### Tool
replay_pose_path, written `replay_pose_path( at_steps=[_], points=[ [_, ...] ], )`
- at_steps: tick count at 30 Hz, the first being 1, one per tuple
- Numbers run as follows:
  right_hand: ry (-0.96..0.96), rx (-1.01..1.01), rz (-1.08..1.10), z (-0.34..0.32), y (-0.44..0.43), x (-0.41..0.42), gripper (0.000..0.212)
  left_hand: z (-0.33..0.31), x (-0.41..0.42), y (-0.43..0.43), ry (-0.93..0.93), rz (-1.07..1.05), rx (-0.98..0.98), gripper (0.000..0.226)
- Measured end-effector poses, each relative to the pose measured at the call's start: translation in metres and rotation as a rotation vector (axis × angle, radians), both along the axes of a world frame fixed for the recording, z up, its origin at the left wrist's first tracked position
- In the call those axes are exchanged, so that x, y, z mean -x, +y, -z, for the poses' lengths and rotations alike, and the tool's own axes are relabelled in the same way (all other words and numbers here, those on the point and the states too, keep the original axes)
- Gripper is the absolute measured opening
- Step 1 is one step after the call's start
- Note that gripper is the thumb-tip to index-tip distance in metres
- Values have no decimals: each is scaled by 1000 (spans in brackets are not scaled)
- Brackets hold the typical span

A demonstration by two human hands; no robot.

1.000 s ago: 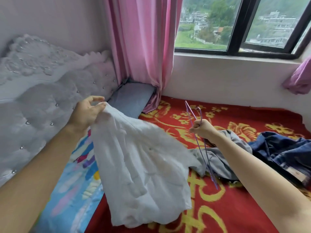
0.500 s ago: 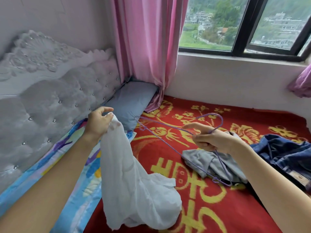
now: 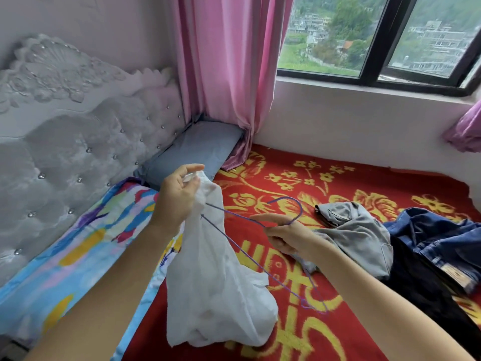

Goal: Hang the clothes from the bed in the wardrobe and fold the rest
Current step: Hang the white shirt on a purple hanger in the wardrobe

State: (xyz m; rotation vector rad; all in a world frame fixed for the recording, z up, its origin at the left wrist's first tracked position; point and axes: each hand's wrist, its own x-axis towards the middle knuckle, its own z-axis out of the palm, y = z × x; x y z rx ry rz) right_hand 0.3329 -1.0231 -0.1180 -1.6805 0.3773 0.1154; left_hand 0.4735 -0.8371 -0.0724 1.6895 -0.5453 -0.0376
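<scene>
**Head view: hanger being fed into a white garment held up over the bed**

Head view shows a white garment (image 3: 216, 290) lifted by its top edge, which is pinched in the left hand (image 3: 177, 196), fingers curled round the cloth and the forefinger left straight. The rest of the cloth is allowed to hang, with its bunched lower end close to the red blanket (image 3: 351, 183). It is probably held this way so that an opening is kept free at the top.

A thin purple hanger (image 3: 301, 210) is gripped at its neck, just under the hook, by the right hand (image 3: 289, 235), with the forefinger laid along the wire. One shoulder of the hanger is pointed at the top of the garment and touches it just below the left hand. Whether the tip has gone into the neck or a sleeve cannot be told, since the folds hide it.

Hanging is judged to be under way and not finished. No wardrobe is seen.

A grey garment (image 3: 359, 235) lies crumpled on the blanket beside the right wrist, and blue jeans (image 3: 442, 238) are heaped beyond it on the right. A grey pillow (image 3: 192, 149), a tufted headboard (image 3: 78, 131), a bright patterned sheet (image 3: 78, 246) and a pink curtain (image 3: 226, 61) are seen behind and to the left.

Nothing blocks the hanger except the slack cloth itself, which could be snagged by the wire tip.
</scene>
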Motion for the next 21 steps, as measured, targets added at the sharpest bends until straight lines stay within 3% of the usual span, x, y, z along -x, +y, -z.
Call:
replay_pose_path(
  at_steps=[7, 16, 19, 21],
  points=[
    [-103, -63, 78, 4, 27, -5, 41, 10, 41, 5, 94, 17, 40, 30],
    [-149, -124, 198, 17, 36, -4, 38, 48, 86, 13, 209, 244, -34, 25],
    [-184, -166, 233, 26, 33, -1, 33, 65, 88, 21, 237, 180, -25, 27],
    [-189, -175, 203, 28, 32, 0, 26, 73, 89, 25, 137, 53, -72, 27]
  ],
)
